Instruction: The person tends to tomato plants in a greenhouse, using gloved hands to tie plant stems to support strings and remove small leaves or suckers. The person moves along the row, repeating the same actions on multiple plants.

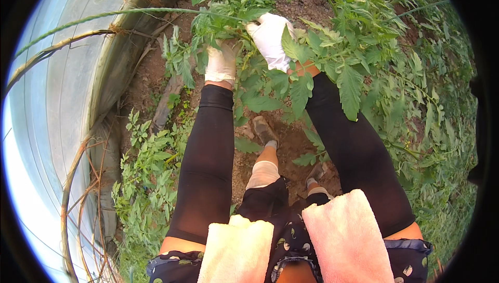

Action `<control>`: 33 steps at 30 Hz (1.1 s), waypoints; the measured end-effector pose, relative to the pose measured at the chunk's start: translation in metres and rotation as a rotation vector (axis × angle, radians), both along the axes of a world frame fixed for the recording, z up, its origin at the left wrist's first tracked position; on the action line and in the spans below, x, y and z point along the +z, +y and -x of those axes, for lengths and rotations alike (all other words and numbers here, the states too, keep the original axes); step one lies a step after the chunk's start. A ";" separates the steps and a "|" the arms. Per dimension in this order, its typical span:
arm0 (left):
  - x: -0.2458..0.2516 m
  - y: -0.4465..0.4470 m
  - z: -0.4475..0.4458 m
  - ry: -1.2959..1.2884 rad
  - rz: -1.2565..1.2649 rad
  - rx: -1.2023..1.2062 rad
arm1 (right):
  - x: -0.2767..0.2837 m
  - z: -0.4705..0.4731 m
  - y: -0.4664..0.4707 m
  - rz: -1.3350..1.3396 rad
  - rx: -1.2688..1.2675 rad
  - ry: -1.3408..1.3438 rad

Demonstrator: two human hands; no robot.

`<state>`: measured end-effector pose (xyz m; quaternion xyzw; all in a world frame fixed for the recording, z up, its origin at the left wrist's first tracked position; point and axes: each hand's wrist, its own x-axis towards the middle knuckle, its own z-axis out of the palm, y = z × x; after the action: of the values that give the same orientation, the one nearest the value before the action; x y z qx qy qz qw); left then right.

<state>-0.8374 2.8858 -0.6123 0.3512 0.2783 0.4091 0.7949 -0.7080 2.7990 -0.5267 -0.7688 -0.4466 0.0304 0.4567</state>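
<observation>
My left hand [221, 62], in a thin white glove, reaches in among the leaves of a tomato plant [243, 6]. Foliage covers its fingertips, so its grip cannot be made out. To the right, my right hand [273, 39], gloved likewise, is curled with thumb and fingers closed at the plant's stem [246, 38]. A green twine [156, 10] comes in from the left and ends from sight by my right thumb; whether that hand also holds it is unclear. Leaves overlap my right wrist.
Plastic greenhouse sheeting [66, 88] curves along the left side, with dry vines [74, 166] hanging against it. Dense tomato foliage [421, 99] fills the right. Below are bare soil [292, 142] and my shoe [266, 131]. A pink towel [347, 236] hangs over my chest.
</observation>
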 end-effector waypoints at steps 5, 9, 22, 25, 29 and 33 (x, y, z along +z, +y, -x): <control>-0.021 -0.015 0.017 0.168 -0.229 0.041 | 0.005 0.009 0.027 0.021 0.046 0.349; -0.033 -0.027 0.035 0.201 -0.187 0.082 | 0.021 0.008 0.026 0.034 0.500 0.480; 0.003 -0.056 0.004 0.106 -0.057 -0.018 | 0.012 -0.031 -0.061 -0.199 0.470 0.321; 0.024 -0.061 -0.014 0.029 -0.034 -0.084 | -0.026 -0.059 -0.065 -0.426 0.291 0.733; 0.046 -0.062 -0.028 -0.031 0.015 -0.152 | -0.064 -0.090 -0.080 -0.594 0.194 1.197; 0.052 -0.062 -0.034 -0.072 0.049 -0.141 | -0.075 -0.080 -0.105 -0.705 0.182 1.505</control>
<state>-0.8033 2.8239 -0.5605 0.3354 0.2341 0.3574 0.8396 -0.6285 2.6936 -0.6018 -0.3162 -0.0661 0.4310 0.8425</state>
